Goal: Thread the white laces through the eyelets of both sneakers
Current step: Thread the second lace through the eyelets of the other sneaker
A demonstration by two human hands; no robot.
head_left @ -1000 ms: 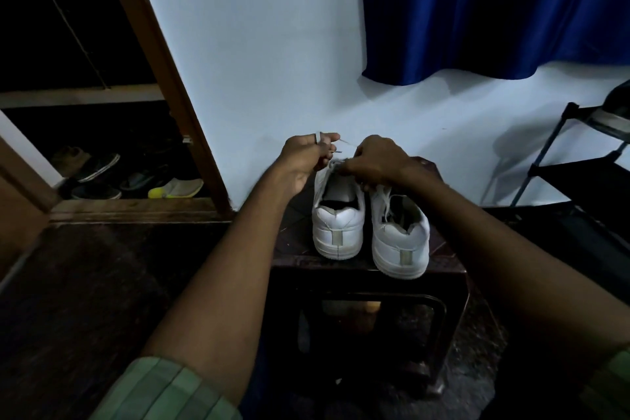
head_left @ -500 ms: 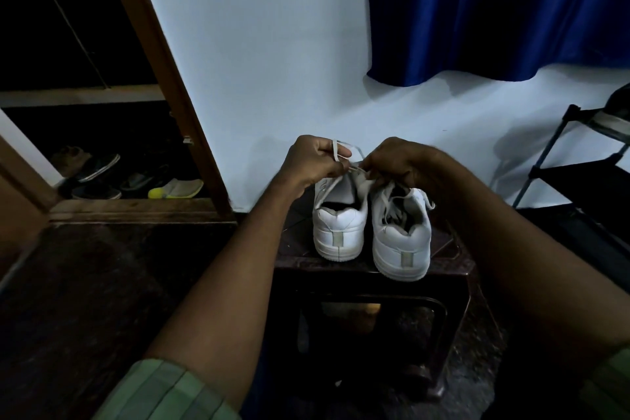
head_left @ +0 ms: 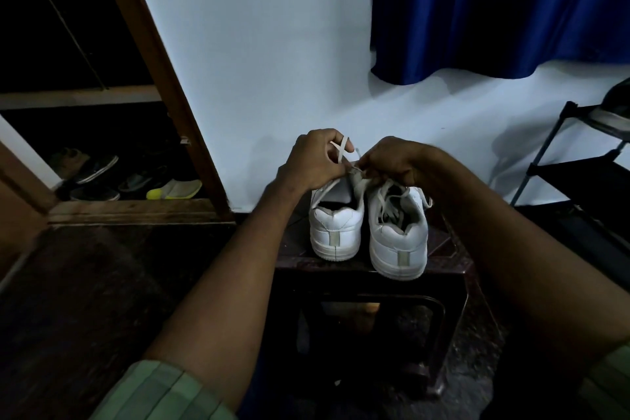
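Two white sneakers stand heel-toward-me on a dark stool [head_left: 443, 266]. Over the front of the left sneaker [head_left: 335, 228] my left hand [head_left: 313, 164] grips a white lace [head_left: 342, 148], which crosses in a loop around its fingers. My right hand [head_left: 392, 160] pinches the same lace close beside it, fingers curled. The right sneaker [head_left: 399, 242] has loose lace lying across its opening. The eyelets of the left sneaker are hidden behind my hands.
A pale wall stands just behind the stool, with a blue curtain [head_left: 494, 10] hanging above right. A black metal rack [head_left: 579, 174] is at the right. Left, past a wooden door frame [head_left: 163, 78], several shoes [head_left: 136, 181] lie on the floor.
Both hands have risen slightly and drawn the lace up; a crossed loop of lace now shows above my left hand. The sneakers have stayed in place.
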